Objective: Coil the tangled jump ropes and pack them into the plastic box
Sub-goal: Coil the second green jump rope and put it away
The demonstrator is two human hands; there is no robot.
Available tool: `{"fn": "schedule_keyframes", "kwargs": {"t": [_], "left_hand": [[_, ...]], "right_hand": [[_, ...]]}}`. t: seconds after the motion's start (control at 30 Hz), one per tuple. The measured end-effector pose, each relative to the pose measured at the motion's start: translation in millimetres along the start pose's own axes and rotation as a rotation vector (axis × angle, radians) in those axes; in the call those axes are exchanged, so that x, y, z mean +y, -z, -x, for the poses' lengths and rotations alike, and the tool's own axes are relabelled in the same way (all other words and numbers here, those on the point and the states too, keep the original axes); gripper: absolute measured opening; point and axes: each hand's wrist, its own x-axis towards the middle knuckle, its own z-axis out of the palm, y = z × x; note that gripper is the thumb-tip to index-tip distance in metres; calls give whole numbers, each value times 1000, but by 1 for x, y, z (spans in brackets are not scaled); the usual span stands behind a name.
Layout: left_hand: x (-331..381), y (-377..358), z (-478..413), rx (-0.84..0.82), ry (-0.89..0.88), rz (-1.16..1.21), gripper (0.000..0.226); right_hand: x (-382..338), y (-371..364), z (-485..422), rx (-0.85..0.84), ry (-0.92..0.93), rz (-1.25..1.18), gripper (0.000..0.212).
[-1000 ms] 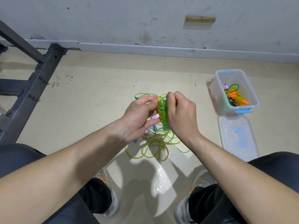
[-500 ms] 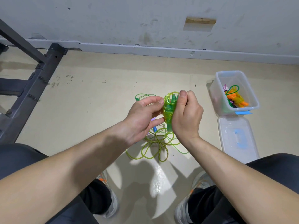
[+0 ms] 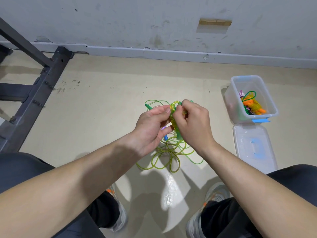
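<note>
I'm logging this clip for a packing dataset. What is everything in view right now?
Rope bundle: one, yellow-green, held between both hands.
Loose rope: one tangle, yellow-green, floor below the hands.
Box: one, clear, open, floor at right.
Packed ropes: count unclear, orange and green, inside the box.
Lid: one, clear with blue handle, floor beside the box.
Metal frame: one, dark grey, left.
Shoes: two, grey with orange, bottom edge.
Left hand: one, grips the rope bundle.
Right hand: one, pinches the rope bundle.
</note>
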Motion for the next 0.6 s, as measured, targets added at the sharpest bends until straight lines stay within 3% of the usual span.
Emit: {"fn": "schedule_keyframes", "kwargs": {"t": [0.23, 0.6], "left_hand": [[-6, 8, -3, 42, 4, -35, 12], [-15, 13, -8, -38, 44, -99, 19]], "right_hand": [[7, 9, -10, -337, 4, 39, 39], [17, 22, -15, -518, -36, 23, 36]]}}
